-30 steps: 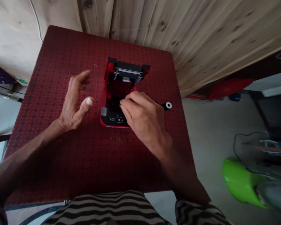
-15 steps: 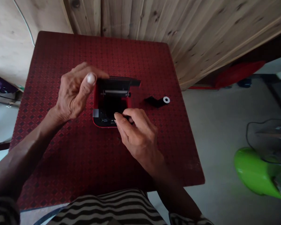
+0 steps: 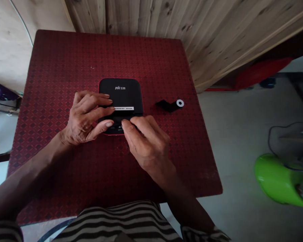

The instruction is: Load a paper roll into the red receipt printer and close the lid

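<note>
A small black printer (image 3: pixel 126 95) with red sides lies in the middle of the table, its lid down; white lettering and a white label strip mark the top. Over the lid's left side my left hand (image 3: pixel 84 116) is spread, fingertips resting on it and the thumb near the front panel. My right hand (image 3: pixel 147 141) is closed in a pinch at the printer's front right corner; whatever it grips there is dark and hidden by the fingers. To the right lies a black roll with a white end (image 3: pixel 180 103), a dark piece trailing from its left.
Everything rests on a red patterned table (image 3: pixel 73 60). A wood-plank wall (image 3: pixel 141 20) stands behind it. On the floor to the right are a green plastic tub (image 3: pixel 272 178) and a dark cable (image 3: pixel 269 137).
The printer's lid was raised with the compartment and roller bar showing; now it is down. My left hand moved from the raised lid down onto its top. My right hand stayed at the corner.
</note>
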### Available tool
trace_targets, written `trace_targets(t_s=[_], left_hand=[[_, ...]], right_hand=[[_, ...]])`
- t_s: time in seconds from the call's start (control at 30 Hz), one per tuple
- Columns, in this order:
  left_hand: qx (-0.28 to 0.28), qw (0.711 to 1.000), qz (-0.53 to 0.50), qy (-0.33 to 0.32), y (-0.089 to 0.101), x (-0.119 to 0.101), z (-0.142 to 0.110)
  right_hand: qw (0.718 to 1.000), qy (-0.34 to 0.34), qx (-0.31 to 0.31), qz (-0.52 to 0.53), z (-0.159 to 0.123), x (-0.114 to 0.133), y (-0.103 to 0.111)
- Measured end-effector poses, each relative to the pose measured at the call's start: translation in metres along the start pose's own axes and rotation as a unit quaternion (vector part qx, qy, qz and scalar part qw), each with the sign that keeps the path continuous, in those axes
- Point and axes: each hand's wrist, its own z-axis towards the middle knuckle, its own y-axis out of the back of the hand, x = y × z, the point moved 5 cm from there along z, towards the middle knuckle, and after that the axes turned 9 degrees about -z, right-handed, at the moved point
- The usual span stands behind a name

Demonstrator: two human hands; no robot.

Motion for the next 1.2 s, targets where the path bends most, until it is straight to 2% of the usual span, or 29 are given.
trace_targets(t_s=[0.13, 0.2, 0.33, 0.43, 0.57, 0.63, 0.73, 0.77, 0.87, 0.97, 1.2], left_hand=[[-0.028, 0.997, -0.010, -0.074, 0.001, -0.006, -0.004], [-0.041, 0.995, -0.015, -0.090, 0.000, -0.007, -0.006], [-0.014, 0.999, -0.003, -0.029, -0.004, -0.005, -0.008], [0.005, 1.000, 0.010, 0.009, -0.004, -0.009, -0.006], [-0.022, 1.000, -0.005, -0.004, 0.012, -0.023, -0.001], [-0.055, 0.998, -0.004, 0.004, 0.021, -0.025, -0.004], [-0.125, 0.991, 0.041, 0.005, 0.031, -0.027, -0.022], [-0.130, 0.990, 0.062, -0.004, 0.029, -0.028, -0.029], [-0.093, 0.989, 0.109, -0.032, 0.015, -0.029, -0.047], [-0.079, 0.988, 0.128, -0.047, 0.006, -0.028, -0.053], [-0.063, 0.970, 0.209, -0.101, 0.010, -0.026, -0.045]], right_hand=[[1.000, 0.008, 0.001, -0.002, 0.001, 0.000, 0.000], [1.000, 0.006, 0.010, -0.001, 0.001, -0.001, -0.001], [1.000, -0.005, 0.023, 0.008, 0.003, -0.002, -0.002], [0.999, -0.018, 0.002, 0.032, 0.001, -0.006, 0.005], [0.993, -0.071, -0.070, 0.059, -0.016, -0.019, 0.023], [0.991, -0.090, -0.079, 0.066, -0.031, -0.024, 0.026], [0.988, -0.094, -0.052, 0.108, -0.057, -0.025, 0.018], [0.986, -0.099, -0.037, 0.132, -0.066, -0.024, 0.012], [0.971, -0.144, 0.018, 0.190, -0.089, -0.023, -0.012], [0.954, -0.193, 0.053, 0.223, -0.101, -0.024, -0.029], [0.954, -0.194, 0.085, 0.211, -0.099, -0.025, -0.037]])
